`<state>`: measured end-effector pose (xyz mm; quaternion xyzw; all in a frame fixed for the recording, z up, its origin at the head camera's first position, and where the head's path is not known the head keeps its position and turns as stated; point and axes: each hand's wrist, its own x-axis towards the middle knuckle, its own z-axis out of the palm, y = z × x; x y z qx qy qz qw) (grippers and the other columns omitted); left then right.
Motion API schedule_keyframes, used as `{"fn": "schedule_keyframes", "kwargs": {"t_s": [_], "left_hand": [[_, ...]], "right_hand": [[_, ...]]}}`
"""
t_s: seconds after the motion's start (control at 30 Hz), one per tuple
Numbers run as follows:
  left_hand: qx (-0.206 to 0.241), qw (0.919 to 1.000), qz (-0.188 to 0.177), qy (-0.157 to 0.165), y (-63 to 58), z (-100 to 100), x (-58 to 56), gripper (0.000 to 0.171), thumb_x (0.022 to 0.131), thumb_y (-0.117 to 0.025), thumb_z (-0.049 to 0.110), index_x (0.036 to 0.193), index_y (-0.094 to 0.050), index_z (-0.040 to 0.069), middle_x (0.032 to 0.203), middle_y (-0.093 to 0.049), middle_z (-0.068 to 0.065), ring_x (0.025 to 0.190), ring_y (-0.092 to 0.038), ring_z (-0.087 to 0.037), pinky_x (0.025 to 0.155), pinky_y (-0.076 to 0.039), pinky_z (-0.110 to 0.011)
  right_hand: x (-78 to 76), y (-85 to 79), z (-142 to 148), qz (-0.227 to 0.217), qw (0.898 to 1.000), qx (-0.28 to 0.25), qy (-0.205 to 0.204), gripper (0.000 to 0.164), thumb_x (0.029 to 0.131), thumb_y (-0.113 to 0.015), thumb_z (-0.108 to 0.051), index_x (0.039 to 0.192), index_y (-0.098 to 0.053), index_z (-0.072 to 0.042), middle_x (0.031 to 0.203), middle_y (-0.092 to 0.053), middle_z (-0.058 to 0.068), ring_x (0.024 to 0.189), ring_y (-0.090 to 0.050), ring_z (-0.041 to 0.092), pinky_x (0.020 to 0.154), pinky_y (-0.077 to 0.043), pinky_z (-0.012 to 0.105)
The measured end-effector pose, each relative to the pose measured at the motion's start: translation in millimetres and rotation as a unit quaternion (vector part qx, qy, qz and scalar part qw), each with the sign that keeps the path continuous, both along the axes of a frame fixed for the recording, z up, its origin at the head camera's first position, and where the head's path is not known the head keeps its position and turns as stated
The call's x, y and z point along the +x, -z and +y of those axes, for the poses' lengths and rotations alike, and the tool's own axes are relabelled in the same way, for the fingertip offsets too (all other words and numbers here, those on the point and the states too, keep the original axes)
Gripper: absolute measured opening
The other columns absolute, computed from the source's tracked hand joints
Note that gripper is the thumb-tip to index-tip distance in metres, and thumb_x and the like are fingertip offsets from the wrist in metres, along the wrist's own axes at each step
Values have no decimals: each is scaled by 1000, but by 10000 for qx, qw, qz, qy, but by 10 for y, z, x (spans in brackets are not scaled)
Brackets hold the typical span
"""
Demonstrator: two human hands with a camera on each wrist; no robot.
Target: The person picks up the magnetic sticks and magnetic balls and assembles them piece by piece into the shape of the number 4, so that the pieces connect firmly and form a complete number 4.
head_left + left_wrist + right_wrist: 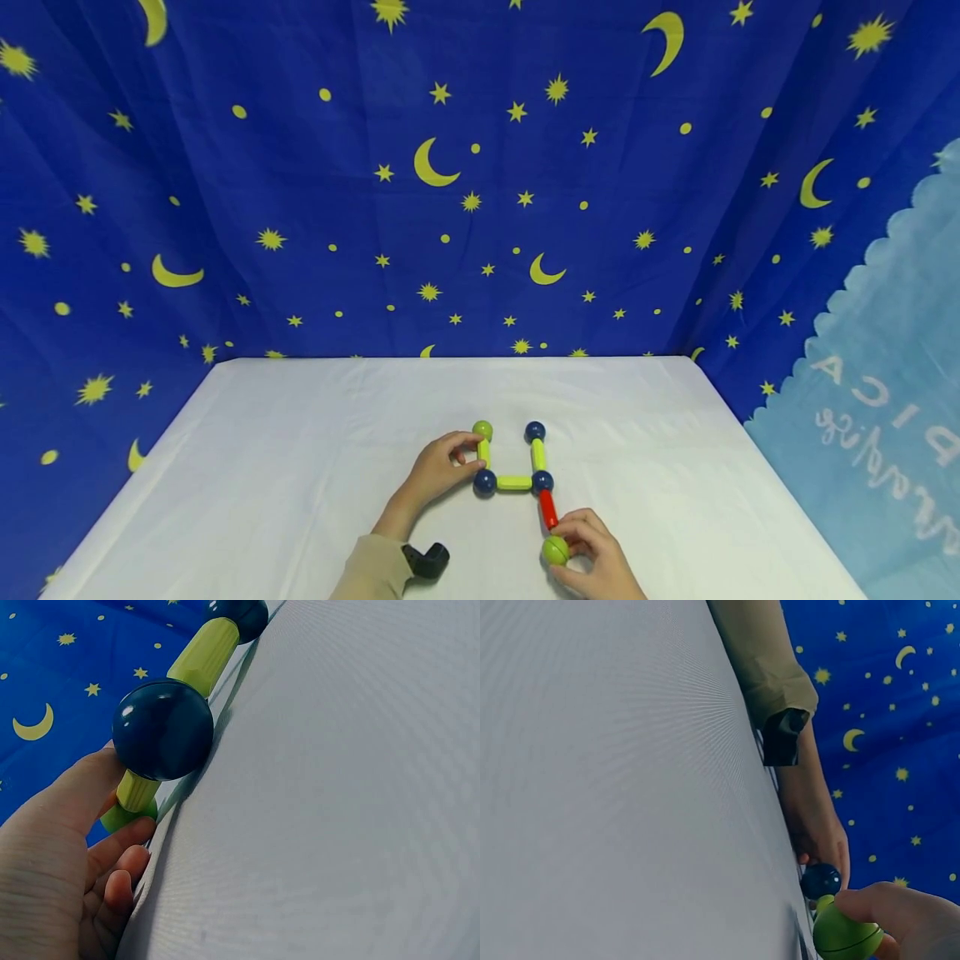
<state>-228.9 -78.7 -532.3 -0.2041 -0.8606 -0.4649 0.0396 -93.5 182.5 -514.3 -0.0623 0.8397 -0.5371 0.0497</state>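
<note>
On the white table lies a shape of balls and rods. A yellow-green rod point(513, 482) joins two dark blue balls, the left one point(485, 483) and the right one point(542, 482). Another yellow-green rod point(538, 455) runs from the right ball to a far blue ball point(535, 431). My left hand point(438, 468) holds the left-side rod point(483, 454), which has a green ball point(482, 430) at its far end. With thumb and fingers, my right hand point(600, 560) grips a nearer green ball point(555, 550) at the end of a red rod point(548, 509), which meets the right blue ball.
A white cloth point(285, 450) covers the table. Blue curtains point(337, 192) with yellow moons and stars stand behind it and at the sides. A light blue cloth point(885, 400) with lettering hangs at the right. A black device point(427, 561) sits at my left wrist.
</note>
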Motion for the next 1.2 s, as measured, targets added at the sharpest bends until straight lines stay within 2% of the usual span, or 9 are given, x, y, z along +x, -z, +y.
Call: {"fn": "schedule_keyframes", "kwargs": {"t_s": [0.17,0.3,0.5,0.67,0.93,1.2], "left_hand": [[21,10000,-3,0,-8,-6,5,39,80,-76,33,113,-68,15,101,-69,-1,71,-51,-1,62,-41,-17],[64,10000,30,28,-8,-10,6,38,80,-76,30,113,-68,15,102,-70,-1,71,-51,-1,62,-41,-17],[47,10000,62,39,-12,-4,8,38,80,-76,29,113,-68,14,101,-70,-1,70,-50,-1,62,-41,-17],[29,10000,41,30,-15,4,11,38,80,-76,30,113,-68,14,101,-69,-1,71,-51,-2,62,-41,-17],[24,10000,64,16,-11,7,7,38,80,-76,31,113,-68,15,101,-69,0,71,-50,-2,61,-40,-17],[16,10000,7,6,-13,2,11,39,80,-76,32,114,-67,15,102,-69,-1,70,-50,-1,61,-40,-17]], "right_hand": [[1,20,-13,190,9996,211,-63,37,74,-79,-16,107,-66,-10,107,-57,6,87,-54,-2,77,-51,17],[3,7,-22,322,9989,343,-67,39,76,-78,-18,110,-63,-7,105,-62,6,85,-54,-4,75,-51,18],[-6,-11,-68,51,9995,52,308,52,75,-77,-12,118,-52,1,105,-61,11,82,-55,-2,74,-51,18],[-5,-15,-67,-55,9990,-57,434,45,77,-77,-13,114,-57,1,104,-63,12,81,-55,-1,73,-51,18],[-20,19,-52,71,9990,370,259,44,76,-78,-21,112,-60,-2,102,-64,7,79,-53,-3,72,-49,18],[-39,64,-48,80,9978,600,261,46,74,-79,-21,112,-60,-5,97,-63,3,76,-50,-3,68,-46,17]]}}
